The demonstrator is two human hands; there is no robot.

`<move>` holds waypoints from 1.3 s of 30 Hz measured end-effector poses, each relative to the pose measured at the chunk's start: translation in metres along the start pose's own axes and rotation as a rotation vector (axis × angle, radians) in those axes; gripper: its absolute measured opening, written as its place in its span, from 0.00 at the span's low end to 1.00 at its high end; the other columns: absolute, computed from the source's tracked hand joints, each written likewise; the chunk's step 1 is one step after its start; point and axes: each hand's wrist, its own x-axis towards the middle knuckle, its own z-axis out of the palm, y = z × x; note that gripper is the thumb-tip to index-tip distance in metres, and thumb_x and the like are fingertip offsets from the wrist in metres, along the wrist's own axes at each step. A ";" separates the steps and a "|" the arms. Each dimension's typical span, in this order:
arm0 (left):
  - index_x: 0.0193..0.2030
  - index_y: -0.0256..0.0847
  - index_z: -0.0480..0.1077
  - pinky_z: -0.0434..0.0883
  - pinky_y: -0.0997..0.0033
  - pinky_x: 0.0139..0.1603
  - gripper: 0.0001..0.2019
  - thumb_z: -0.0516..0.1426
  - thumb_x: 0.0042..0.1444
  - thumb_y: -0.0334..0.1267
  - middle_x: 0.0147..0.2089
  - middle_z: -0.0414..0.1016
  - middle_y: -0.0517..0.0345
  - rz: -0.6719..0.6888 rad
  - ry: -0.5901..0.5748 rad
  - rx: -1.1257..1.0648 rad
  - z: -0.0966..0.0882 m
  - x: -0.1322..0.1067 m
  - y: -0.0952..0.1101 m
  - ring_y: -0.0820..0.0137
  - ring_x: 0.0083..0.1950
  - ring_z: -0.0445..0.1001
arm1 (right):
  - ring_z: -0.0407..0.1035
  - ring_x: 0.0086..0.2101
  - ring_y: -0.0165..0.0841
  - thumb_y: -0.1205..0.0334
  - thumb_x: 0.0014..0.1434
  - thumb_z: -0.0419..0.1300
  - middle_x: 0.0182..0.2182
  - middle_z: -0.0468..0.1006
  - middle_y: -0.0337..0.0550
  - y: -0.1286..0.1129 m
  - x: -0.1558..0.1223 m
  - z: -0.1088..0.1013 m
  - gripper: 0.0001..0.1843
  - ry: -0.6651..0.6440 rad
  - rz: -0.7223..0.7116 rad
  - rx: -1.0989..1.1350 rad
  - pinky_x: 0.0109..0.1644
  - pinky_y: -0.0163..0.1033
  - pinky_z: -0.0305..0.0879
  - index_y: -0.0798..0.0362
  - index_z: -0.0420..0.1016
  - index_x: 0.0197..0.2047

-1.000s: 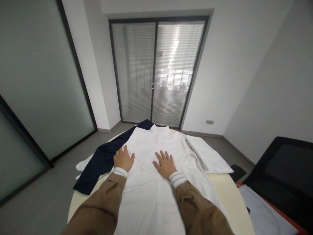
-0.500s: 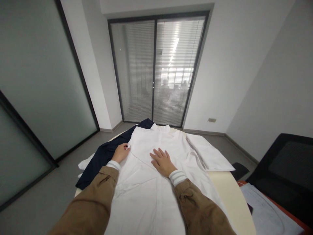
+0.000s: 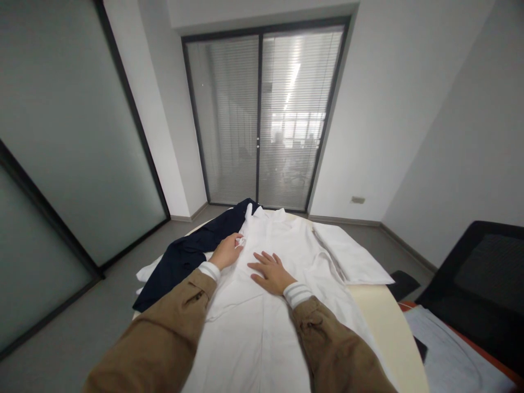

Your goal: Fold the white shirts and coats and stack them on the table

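A white shirt lies spread over a round cream table, collar at the far end. My left hand is closed on the shirt's left edge, a bunch of white fabric pinched in its fingers and drawn over the shirt's body. My right hand lies flat on the middle of the shirt, fingers stretched out. One white sleeve extends to the right. Both my arms wear brown sleeves with striped white cuffs.
A dark navy garment lies under the shirt's left side and hangs off the table. A black chair stands at the right, with a pale sheet on an orange-edged surface. Glass doors with blinds are ahead.
My left hand went from lying flat to gripping the shirt's left edge, then pulled the fabric rightward and away over the shirt. My right hand stayed pressed on the shirt.
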 end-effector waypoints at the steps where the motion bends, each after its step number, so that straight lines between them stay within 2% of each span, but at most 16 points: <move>1: 0.56 0.37 0.71 0.68 0.72 0.43 0.19 0.58 0.58 0.31 0.41 0.78 0.53 0.001 -0.014 0.018 0.004 -0.001 0.005 0.66 0.41 0.76 | 0.45 0.69 0.50 0.46 0.66 0.53 0.70 0.55 0.44 0.001 0.000 0.001 0.25 0.010 -0.002 0.007 0.68 0.67 0.36 0.39 0.68 0.64; 5: 0.57 0.38 0.70 0.68 0.71 0.48 0.19 0.58 0.59 0.33 0.45 0.78 0.51 -0.010 -0.085 0.090 0.018 -0.009 0.025 0.64 0.46 0.77 | 0.47 0.69 0.47 0.51 0.66 0.53 0.68 0.60 0.47 0.006 0.003 0.006 0.25 0.076 0.003 0.066 0.69 0.62 0.39 0.45 0.65 0.64; 8: 0.58 0.38 0.68 0.68 0.71 0.49 0.18 0.57 0.60 0.33 0.47 0.79 0.49 -0.009 -0.144 0.149 0.024 -0.017 0.036 0.64 0.49 0.77 | 0.53 0.66 0.43 0.55 0.64 0.56 0.66 0.63 0.53 0.010 0.004 0.011 0.32 0.137 0.013 0.117 0.70 0.60 0.41 0.50 0.56 0.69; 11: 0.59 0.37 0.66 0.68 0.69 0.50 0.21 0.58 0.59 0.34 0.50 0.78 0.45 -0.009 -0.203 0.226 0.017 -0.027 0.040 0.61 0.52 0.76 | 0.56 0.65 0.40 0.58 0.62 0.56 0.67 0.61 0.55 0.011 0.004 0.011 0.40 0.169 -0.006 0.150 0.69 0.59 0.42 0.50 0.43 0.73; 13: 0.58 0.36 0.66 0.69 0.65 0.50 0.24 0.61 0.55 0.36 0.51 0.77 0.41 -0.010 -0.260 0.289 0.005 -0.037 0.038 0.56 0.52 0.77 | 0.54 0.66 0.40 0.60 0.62 0.55 0.67 0.61 0.53 0.009 0.003 0.010 0.42 0.166 -0.028 0.144 0.69 0.59 0.42 0.48 0.40 0.74; 16: 0.46 0.36 0.73 0.71 0.58 0.46 0.22 0.68 0.43 0.40 0.46 0.78 0.37 -0.015 -0.380 0.376 -0.018 -0.052 0.033 0.47 0.48 0.78 | 0.54 0.66 0.41 0.62 0.63 0.54 0.64 0.66 0.49 0.006 0.003 0.006 0.36 0.138 -0.046 0.104 0.69 0.58 0.43 0.44 0.51 0.72; 18: 0.35 0.37 0.74 0.72 0.57 0.43 0.20 0.70 0.35 0.43 0.40 0.79 0.39 -0.015 -0.480 0.433 -0.035 -0.062 0.031 0.45 0.44 0.79 | 0.56 0.65 0.42 0.63 0.64 0.54 0.62 0.69 0.48 0.004 0.003 0.004 0.32 0.129 -0.046 0.085 0.69 0.58 0.43 0.43 0.57 0.70; 21: 0.27 0.40 0.73 0.72 0.59 0.39 0.14 0.69 0.35 0.43 0.33 0.79 0.47 0.009 -0.652 0.559 -0.056 -0.072 0.034 0.49 0.38 0.79 | 0.60 0.63 0.40 0.66 0.63 0.53 0.60 0.71 0.47 0.002 0.004 0.003 0.33 0.136 -0.074 0.060 0.68 0.57 0.44 0.42 0.56 0.71; 24: 0.22 0.41 0.71 0.71 0.62 0.35 0.09 0.63 0.44 0.43 0.22 0.74 0.53 0.003 -0.742 0.538 -0.066 -0.077 0.041 0.57 0.29 0.76 | 0.64 0.58 0.37 0.71 0.62 0.52 0.56 0.75 0.45 0.001 0.005 0.001 0.35 0.134 -0.151 0.062 0.67 0.53 0.48 0.44 0.55 0.71; 28: 0.22 0.40 0.72 0.71 0.62 0.35 0.11 0.55 0.51 0.42 0.19 0.72 0.51 0.014 -0.722 0.517 -0.061 -0.080 0.050 0.58 0.26 0.75 | 0.67 0.54 0.37 0.73 0.60 0.53 0.51 0.79 0.43 0.003 0.006 0.001 0.34 0.166 -0.203 0.110 0.64 0.48 0.55 0.46 0.59 0.69; 32: 0.23 0.39 0.72 0.72 0.58 0.37 0.12 0.53 0.51 0.40 0.20 0.73 0.46 0.033 -0.709 0.526 -0.048 -0.081 0.048 0.54 0.29 0.77 | 0.67 0.56 0.38 0.72 0.61 0.52 0.54 0.77 0.44 0.006 0.006 0.005 0.28 0.176 -0.202 0.097 0.65 0.50 0.54 0.46 0.68 0.63; 36: 0.23 0.40 0.69 0.72 0.62 0.28 0.14 0.51 0.55 0.43 0.17 0.69 0.54 -0.043 -0.767 0.360 -0.041 -0.078 0.042 0.60 0.21 0.73 | 0.68 0.56 0.38 0.72 0.59 0.53 0.55 0.77 0.46 0.007 0.007 0.010 0.26 0.204 -0.169 0.108 0.65 0.50 0.55 0.48 0.71 0.59; 39: 0.25 0.40 0.67 0.70 0.67 0.24 0.15 0.50 0.59 0.45 0.17 0.67 0.58 -0.083 -0.771 0.190 -0.036 -0.075 0.043 0.65 0.19 0.71 | 0.69 0.55 0.37 0.71 0.59 0.55 0.53 0.78 0.46 0.006 0.008 0.009 0.22 0.263 -0.127 0.125 0.64 0.47 0.57 0.51 0.73 0.57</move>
